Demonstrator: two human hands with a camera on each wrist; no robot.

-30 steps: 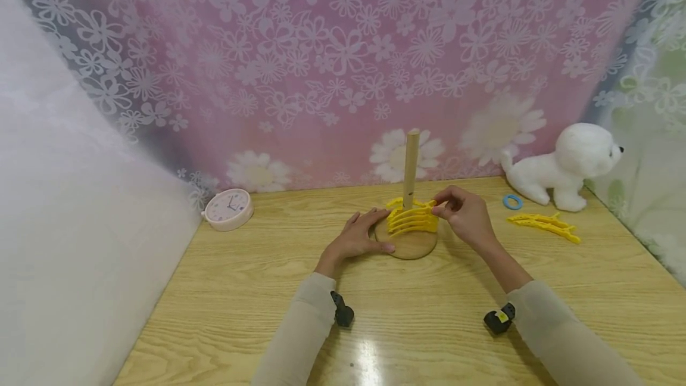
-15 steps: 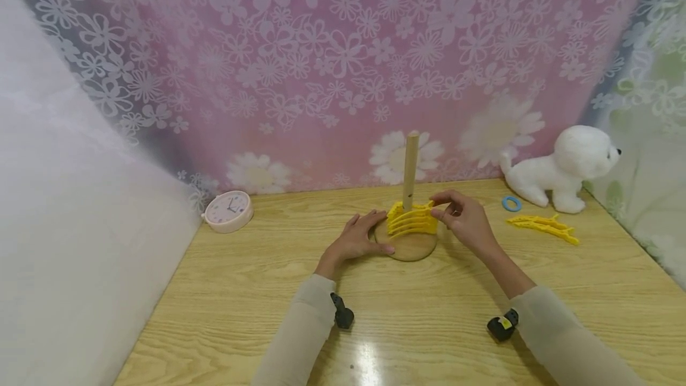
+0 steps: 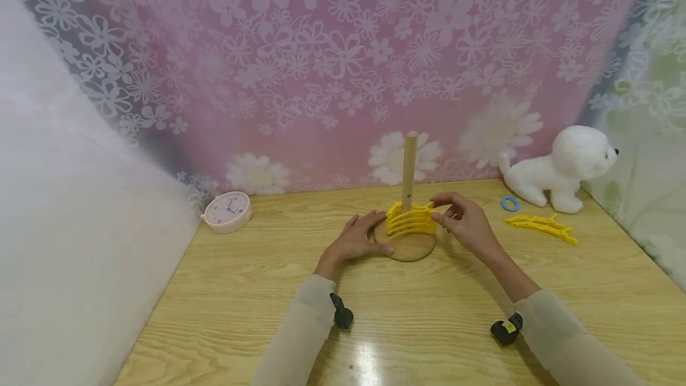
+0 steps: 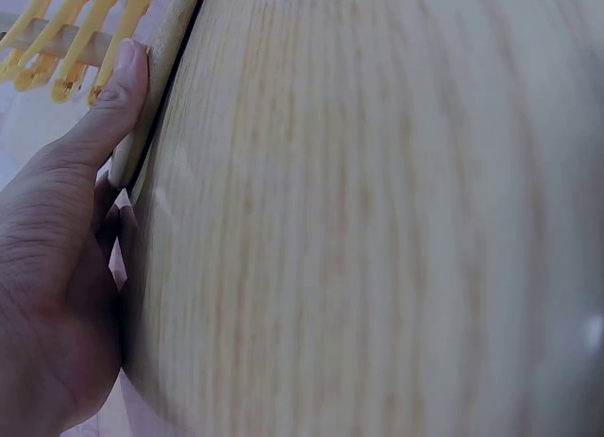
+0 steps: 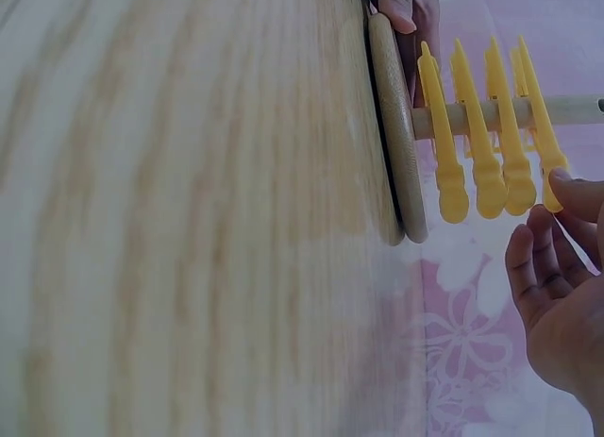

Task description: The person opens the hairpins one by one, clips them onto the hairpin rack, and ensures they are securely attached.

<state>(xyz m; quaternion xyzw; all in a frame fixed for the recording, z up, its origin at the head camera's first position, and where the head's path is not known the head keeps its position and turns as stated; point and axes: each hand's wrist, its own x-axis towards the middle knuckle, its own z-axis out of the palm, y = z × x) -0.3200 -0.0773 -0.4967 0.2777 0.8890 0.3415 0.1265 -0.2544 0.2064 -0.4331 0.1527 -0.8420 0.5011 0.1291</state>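
A wooden stand, with a round base (image 3: pixel 409 250) and an upright post (image 3: pixel 409 165), stands on the table. Several yellow plastic clips (image 3: pixel 411 223) are stacked around the lower post; the right wrist view shows them spaced along it. My left hand (image 3: pixel 355 240) holds the base at its left edge, thumb in front and fingers behind. With thumb and forefinger, my right hand (image 3: pixel 468 223) pinches the end of the topmost yellow clip (image 5: pixel 538 116). My other right fingers are curled beneath, touching nothing that I can see.
Further right lie more yellow clips (image 3: pixel 542 229) and a blue ring (image 3: pixel 510 204). Behind them stands a white toy dog (image 3: pixel 563 165). A pink clock (image 3: pixel 228 212) rests at the table's back left. A floral curtain (image 3: pixel 321 76) hangs behind the table (image 3: pixel 241 314).
The topmost clip, raised and tilted a second ago, now lies lower and level with the others around the post. My right hand has dropped slightly with it; my left hand stays put.
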